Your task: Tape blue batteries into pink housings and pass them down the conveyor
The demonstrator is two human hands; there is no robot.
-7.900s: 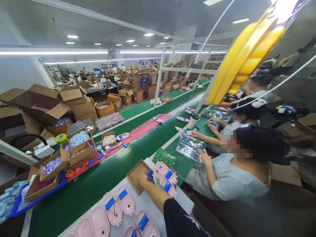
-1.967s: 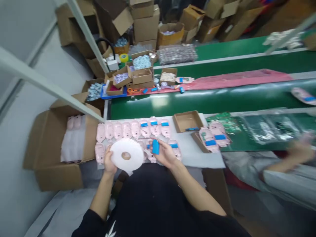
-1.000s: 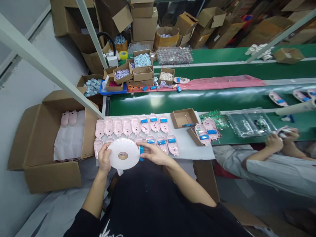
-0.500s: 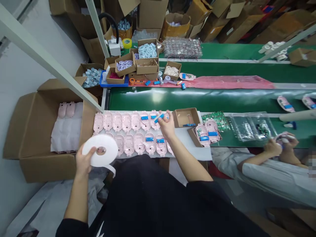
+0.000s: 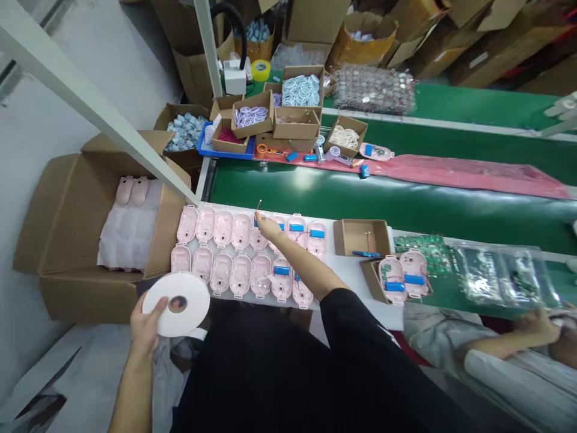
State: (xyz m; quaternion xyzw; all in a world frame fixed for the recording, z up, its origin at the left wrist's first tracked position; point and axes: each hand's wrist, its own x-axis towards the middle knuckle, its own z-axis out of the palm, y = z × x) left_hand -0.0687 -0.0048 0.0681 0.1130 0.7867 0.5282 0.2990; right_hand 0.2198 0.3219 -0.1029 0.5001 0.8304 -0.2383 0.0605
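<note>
Our left hand (image 5: 145, 322) curls around the rim of a flat white tape roll (image 5: 180, 310), held just short of the white bench (image 5: 349, 273). Our right hand (image 5: 269, 227) pinches a small blue wired block (image 5: 255, 222), half hidden by the fingers, over glossy pink plastic shells (image 5: 225, 270). Beyond runs a green conveyor belt (image 5: 383, 201).

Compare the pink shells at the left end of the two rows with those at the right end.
Right-end shells each hold a blue cell; left-end shells hold none. Left-end shells lie beside the big cardboard box; right-end shells lie nearer the small cardboard tray. Both are pink, same shape, open side up.
</note>
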